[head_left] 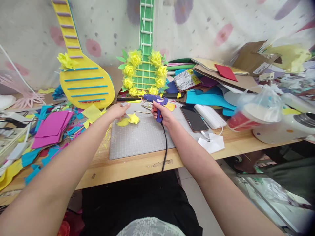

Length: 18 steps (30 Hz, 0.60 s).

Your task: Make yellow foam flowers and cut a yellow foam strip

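My right hand (162,113) is wrapped round the grip of a purple glue gun (157,99), its nozzle pointing left and its black cord running down over the table edge. My left hand (118,111) hovers at the upper left of a grey cutting mat (142,141), its fingers together and pointing right; anything between them is too small to make out. Just below it are a yellow paper flower (133,118) and a loose yellow petal (122,122). A green paper guitar (145,73) ringed with yellow flowers stands behind the mat.
A yellow paper lute (86,83) leans at the back left. Magenta sheets (51,127) and paper scraps lie on the left. To the right are a phone (194,118), a white power bank (210,116), a bagged cup (253,111) and a white glue-gun-like appliance (275,129).
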Tool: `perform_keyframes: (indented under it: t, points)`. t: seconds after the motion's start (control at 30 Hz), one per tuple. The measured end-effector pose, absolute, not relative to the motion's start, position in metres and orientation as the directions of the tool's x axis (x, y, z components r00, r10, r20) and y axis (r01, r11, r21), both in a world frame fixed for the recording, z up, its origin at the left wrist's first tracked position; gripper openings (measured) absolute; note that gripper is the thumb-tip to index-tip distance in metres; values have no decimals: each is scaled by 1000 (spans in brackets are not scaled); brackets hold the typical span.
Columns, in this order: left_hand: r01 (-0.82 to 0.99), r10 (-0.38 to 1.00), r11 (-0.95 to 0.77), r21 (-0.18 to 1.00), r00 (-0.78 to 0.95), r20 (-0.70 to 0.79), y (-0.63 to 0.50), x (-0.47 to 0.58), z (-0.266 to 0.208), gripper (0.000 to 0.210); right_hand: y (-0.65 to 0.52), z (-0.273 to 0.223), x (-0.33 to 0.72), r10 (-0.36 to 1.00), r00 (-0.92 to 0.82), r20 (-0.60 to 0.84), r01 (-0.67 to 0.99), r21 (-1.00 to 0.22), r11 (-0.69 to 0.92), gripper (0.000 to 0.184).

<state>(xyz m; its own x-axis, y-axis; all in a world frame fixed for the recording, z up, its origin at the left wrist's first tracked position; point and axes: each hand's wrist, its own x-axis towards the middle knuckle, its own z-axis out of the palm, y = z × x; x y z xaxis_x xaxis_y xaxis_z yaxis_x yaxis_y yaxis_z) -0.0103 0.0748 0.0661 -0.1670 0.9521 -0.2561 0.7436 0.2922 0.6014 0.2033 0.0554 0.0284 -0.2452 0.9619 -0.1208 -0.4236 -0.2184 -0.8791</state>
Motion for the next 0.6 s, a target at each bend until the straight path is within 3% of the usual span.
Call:
perform_keyframes:
  t: [0.1, 0.2, 0.3, 0.47, 0.6]
  points:
    - [796, 976, 148, 587, -23, -215, 74, 0, 69, 36, 56, 28, 203, 961, -244, -129, -414, -882, -224, 41]
    - [843, 944, 102, 528, 86, -319, 74, 14, 75, 35, 55, 30, 203, 962, -234, -141, -417, -879, -230, 40]
    - [874, 921, 112, 473, 87, -379, 77, 21, 79, 30, 53, 32, 204, 967, -223, -126, -430, -877, -214, 39]
    - [767, 920, 257, 588, -7, -392, 77, 17, 76, 17, 54, 33, 204, 964, -231, -129, -410, -886, -216, 40]
    - [631, 943, 293, 718, -65, -327, 68, 8, 72, 22, 56, 30, 205, 967, -224, -121, -385, -901, -201, 40]
